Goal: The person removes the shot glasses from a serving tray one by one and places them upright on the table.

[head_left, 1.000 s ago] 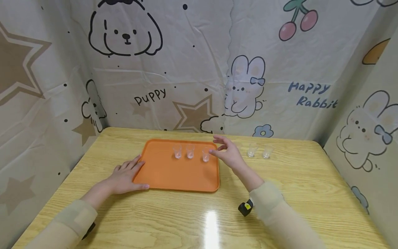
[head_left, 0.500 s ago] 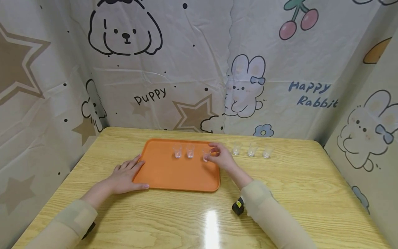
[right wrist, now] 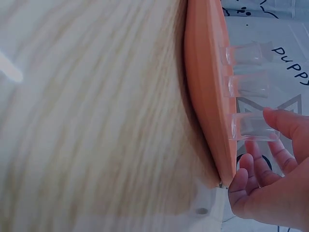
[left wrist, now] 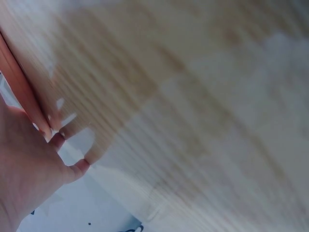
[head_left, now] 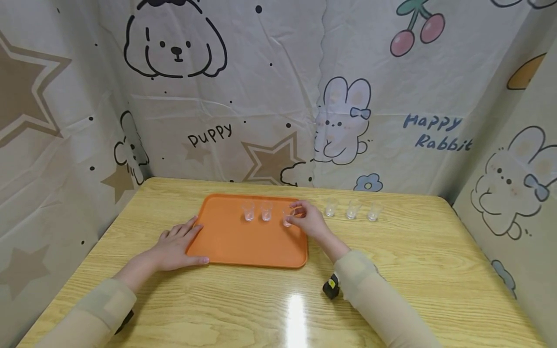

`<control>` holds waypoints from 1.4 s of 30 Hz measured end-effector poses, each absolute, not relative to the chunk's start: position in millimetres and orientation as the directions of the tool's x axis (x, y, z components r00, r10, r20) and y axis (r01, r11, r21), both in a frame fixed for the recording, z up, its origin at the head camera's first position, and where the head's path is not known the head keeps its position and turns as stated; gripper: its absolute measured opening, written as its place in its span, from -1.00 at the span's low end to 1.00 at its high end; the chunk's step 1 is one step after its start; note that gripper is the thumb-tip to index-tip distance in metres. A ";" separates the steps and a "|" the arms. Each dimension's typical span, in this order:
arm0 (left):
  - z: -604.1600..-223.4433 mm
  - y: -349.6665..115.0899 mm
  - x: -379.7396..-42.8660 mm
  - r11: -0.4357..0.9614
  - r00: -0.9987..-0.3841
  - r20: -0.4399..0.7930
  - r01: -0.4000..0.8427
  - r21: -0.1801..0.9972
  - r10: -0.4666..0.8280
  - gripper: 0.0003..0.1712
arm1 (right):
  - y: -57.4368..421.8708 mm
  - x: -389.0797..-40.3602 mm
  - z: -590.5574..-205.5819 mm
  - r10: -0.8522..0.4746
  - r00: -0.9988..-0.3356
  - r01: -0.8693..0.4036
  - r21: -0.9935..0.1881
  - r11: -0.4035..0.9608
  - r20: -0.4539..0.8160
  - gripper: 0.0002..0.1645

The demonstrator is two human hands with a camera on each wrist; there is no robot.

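Note:
My right hand (head_left: 310, 220) pinches a small clear shot glass (head_left: 286, 219) between thumb and fingers. The glass stands upright on the orange tray (head_left: 235, 249), near its right edge. In the right wrist view, the thumb is at the upper part of that glass (right wrist: 253, 126), and the other fingers curl beside it. Two similar glasses (head_left: 266, 212) are to its left on the tray, spaced apart. My left hand (head_left: 174, 249) rests at the tray's left edge, fingers extended, thumb along the front corner. In the left wrist view, the left hand (left wrist: 29, 166) shows beside the tray's side.
Three more clear glasses (head_left: 351, 211) stand in a row on the wooden table (head_left: 413, 261), right of the tray. A patterned cloth (head_left: 270, 96) hangs behind the table and at both sides. A black wrist camera (head_left: 331, 287) sits under the right sleeve.
My right hand has moved left and slightly down, from beside the rightmost tray glass to a pinch on it. The nearest table glass is now uncovered. My left hand stays put.

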State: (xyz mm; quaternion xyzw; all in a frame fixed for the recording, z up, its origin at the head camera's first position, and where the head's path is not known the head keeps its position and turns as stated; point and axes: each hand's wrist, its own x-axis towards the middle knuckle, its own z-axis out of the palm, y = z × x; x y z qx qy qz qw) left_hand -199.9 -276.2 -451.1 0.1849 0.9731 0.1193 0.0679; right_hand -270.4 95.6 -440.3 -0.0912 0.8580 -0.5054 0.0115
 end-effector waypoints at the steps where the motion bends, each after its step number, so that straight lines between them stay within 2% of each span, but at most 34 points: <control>1: -450.9 -276.0 -199.7 0.903 -0.923 -0.088 0.343 0.257 0.376 0.20 | 96.0 -270.0 -439.5 -0.171 -0.983 -0.144 -0.868 0.474 0.070 -0.58; 18: -459.7 -278.5 -203.0 0.898 -0.923 -0.071 0.347 0.270 0.377 0.23 | 129.7 -252.8 -404.7 -0.253 -0.962 -0.216 -0.859 0.465 0.105 -0.59; 23: -458.2 -278.4 -201.5 0.891 -0.921 -0.047 0.360 0.275 0.387 0.20 | 147.7 -251.4 -398.8 -0.223 -0.973 -0.160 -0.856 0.492 0.054 -0.53; 30: -451.8 -276.3 -199.5 0.904 -0.923 -0.078 0.348 0.248 0.376 0.19 | 176.1 -247.7 -399.6 -0.177 -0.984 -0.122 -0.837 0.533 0.031 -0.46; 42: -451.8 -276.8 -199.4 0.905 -0.924 -0.081 0.345 0.250 0.375 0.19 | 205.4 -242.5 -416.2 -0.129 -0.991 -0.096 -0.836 0.541 0.030 -0.50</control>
